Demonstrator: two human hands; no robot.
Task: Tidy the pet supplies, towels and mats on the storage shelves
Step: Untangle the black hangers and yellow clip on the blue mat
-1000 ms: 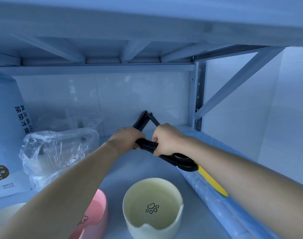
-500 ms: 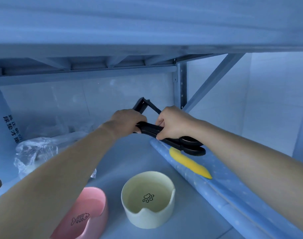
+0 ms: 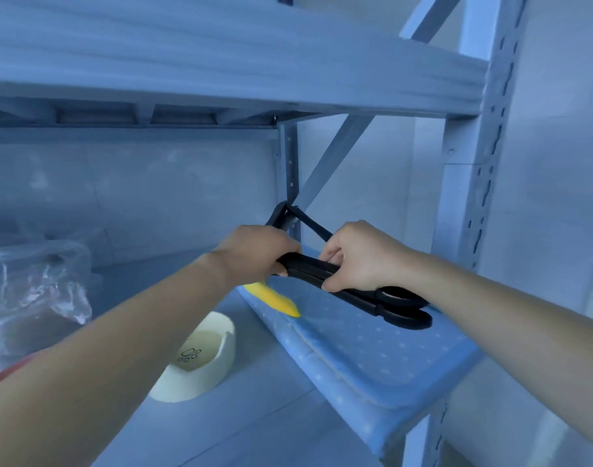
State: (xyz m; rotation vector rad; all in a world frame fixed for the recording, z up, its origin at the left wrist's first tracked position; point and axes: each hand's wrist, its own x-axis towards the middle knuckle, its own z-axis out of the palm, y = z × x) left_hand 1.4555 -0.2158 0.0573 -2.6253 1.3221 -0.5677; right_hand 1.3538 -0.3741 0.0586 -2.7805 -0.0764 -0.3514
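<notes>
1 clear plastic bag [image 3: 35,284] far left | 1 cream paw-print bowl [image 3: 200,365] on shelf [image 3: 254,419] | 2 hands: left hand [image 3: 254,254], right hand [image 3: 359,261], both curled round 1 black tongs [image 3: 308,266] spanning between them, loops past right hand | above 1 blue dotted mat [image 3: 372,358]

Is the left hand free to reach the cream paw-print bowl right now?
Probably not yet: the left hand grips the black tool together with the right hand. The cream bowl sits uncovered below the left forearm, so once it lets go, the way looks open.
</notes>
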